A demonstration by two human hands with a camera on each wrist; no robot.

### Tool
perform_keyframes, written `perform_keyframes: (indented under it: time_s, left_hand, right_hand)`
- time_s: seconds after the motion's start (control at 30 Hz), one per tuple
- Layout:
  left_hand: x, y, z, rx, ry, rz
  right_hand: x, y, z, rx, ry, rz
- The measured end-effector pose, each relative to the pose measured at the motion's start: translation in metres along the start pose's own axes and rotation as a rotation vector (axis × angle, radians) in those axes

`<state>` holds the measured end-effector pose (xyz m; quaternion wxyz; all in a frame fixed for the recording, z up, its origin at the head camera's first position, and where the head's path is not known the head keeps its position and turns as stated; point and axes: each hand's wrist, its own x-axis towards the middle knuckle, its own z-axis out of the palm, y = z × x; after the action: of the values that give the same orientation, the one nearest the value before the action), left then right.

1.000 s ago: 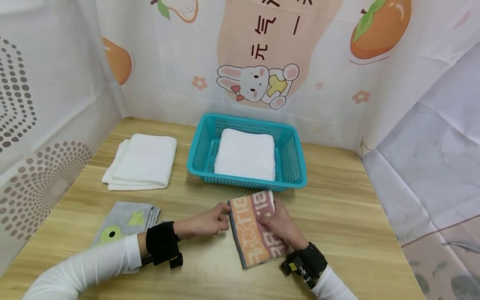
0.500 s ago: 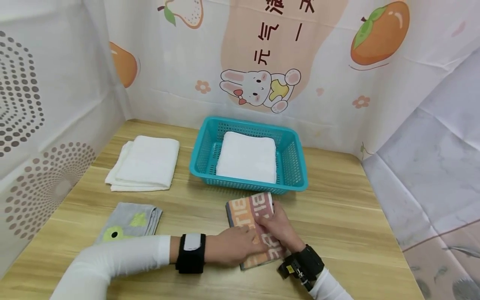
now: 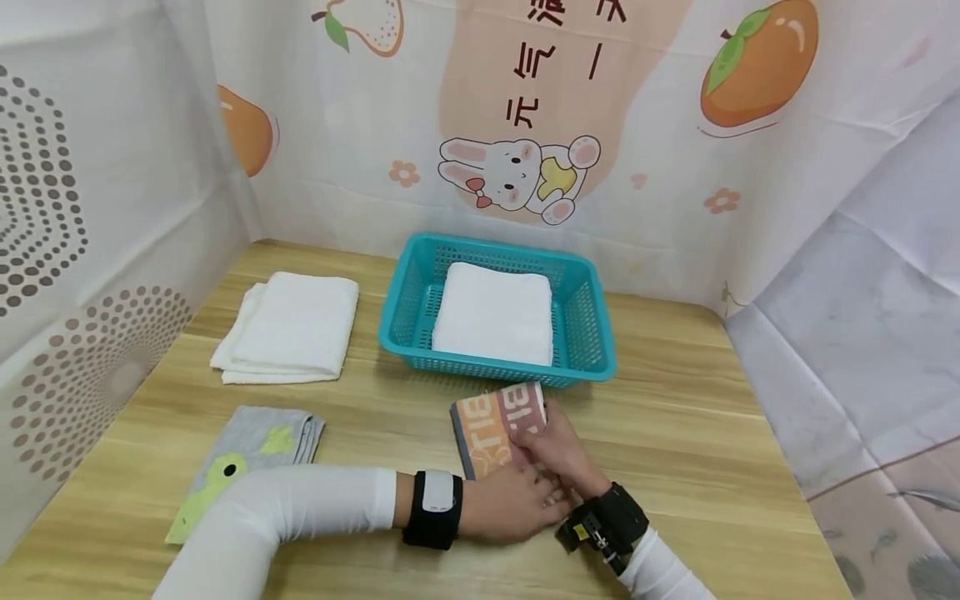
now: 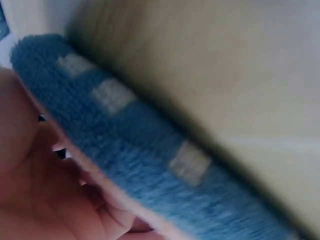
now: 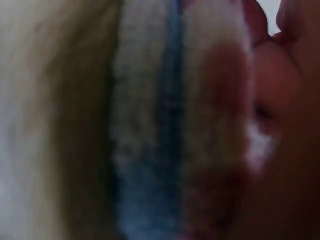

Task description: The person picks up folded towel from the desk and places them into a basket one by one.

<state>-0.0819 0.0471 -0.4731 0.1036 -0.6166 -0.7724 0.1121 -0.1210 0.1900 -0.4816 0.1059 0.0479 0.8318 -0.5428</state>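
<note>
A folded towel with orange and mauve panels and pale lettering lies in front of the basket. My right hand grips its right edge, thumb on top. Over the towel's lower part rests my left hand, fingers extended toward the right hand and hiding that end. In the left wrist view the towel's blue edge with pale patches runs beside the palm. The right wrist view is dark and blurred; layered towel edges show beside the fingers.
Behind the towel stands a teal plastic basket holding a folded white towel. Another folded white towel lies at the back left of the wooden table. A grey cloth with green patches is partly behind the left sleeve.
My left hand has moved from the towel's left edge rightward across it to the lower end beside the right hand. The right hand keeps its grip; the towel has hardly moved.
</note>
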Motion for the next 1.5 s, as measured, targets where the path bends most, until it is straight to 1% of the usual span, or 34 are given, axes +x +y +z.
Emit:
perform_keyframes:
  time_s: [0.13, 0.2, 0.27, 0.33, 0.4, 0.47, 0.53, 0.57, 0.63, 0.73, 0.8, 0.9, 0.97, 1.07, 1.17, 1.23, 1.4, 1.5]
  left_hand:
    - [0.002, 0.003, -0.001, 0.061, -0.029, 0.011]
    - [0.001, 0.003, -0.002, 0.076, -0.041, 0.028]
    - [0.000, 0.002, -0.003, 0.068, -0.057, 0.053]
    - [-0.002, -0.001, -0.004, 0.015, -0.090, 0.071]
    - [-0.006, -0.007, -0.005, -0.088, -0.127, 0.072]
    - [-0.011, -0.014, -0.006, -0.218, -0.164, 0.055]
    - [-0.019, -0.021, -0.007, -0.353, -0.188, 0.010]
    - [-0.023, -0.025, -0.007, -0.403, -0.185, -0.014]
    - [-0.032, -0.031, -0.005, -0.472, -0.163, -0.066]
    - [-0.047, -0.039, -0.001, -0.524, -0.113, -0.164]
    - [-0.056, -0.043, 0.002, -0.577, -0.092, -0.248]
    - [-0.067, -0.048, 0.007, -0.727, -0.080, -0.409]
    - [-0.072, -0.049, 0.010, -0.831, -0.072, -0.510]
    - [-0.077, -0.051, 0.013, -0.928, -0.057, -0.621]
    - [-0.079, -0.052, 0.015, -1.014, -0.044, -0.689]
    - [-0.080, -0.053, 0.015, -1.071, -0.035, -0.711]
    - [-0.079, -0.056, 0.016, -1.236, 0.012, -0.736]
    - [-0.078, -0.059, 0.017, -1.323, 0.045, -0.781]
  right_hand:
    - [0.003, -0.002, -0.003, 0.028, -0.030, 0.034]
    - [0.004, -0.002, -0.004, 0.071, -0.061, 0.044]
    - [0.005, -0.003, -0.005, 0.115, -0.089, 0.048]
    - [0.006, -0.004, -0.005, 0.146, -0.109, 0.047]
    - [0.006, -0.004, -0.004, 0.154, -0.104, 0.048]
    - [0.005, -0.004, -0.003, 0.150, -0.094, 0.041]
    - [0.004, -0.004, -0.002, 0.160, -0.080, 0.043]
    - [0.003, -0.003, -0.001, 0.164, -0.076, 0.036]
    - [0.001, -0.004, -0.001, 0.178, -0.070, 0.038]
    - [0.000, -0.005, -0.001, 0.190, -0.060, 0.041]
    - [-0.002, -0.006, -0.002, 0.193, -0.070, 0.043]
    - [-0.004, -0.007, -0.002, 0.207, -0.077, 0.048]
    - [-0.006, -0.008, -0.001, 0.228, -0.088, 0.054]
    - [-0.007, -0.008, 0.000, 0.267, -0.092, 0.062]
    - [-0.008, -0.008, 0.001, 0.288, -0.106, 0.054]
    - [-0.008, -0.007, 0.002, 0.295, -0.120, 0.056]
    - [-0.011, -0.006, 0.003, 0.301, -0.186, 0.064]
    - [-0.013, -0.006, 0.003, 0.313, -0.245, 0.046]
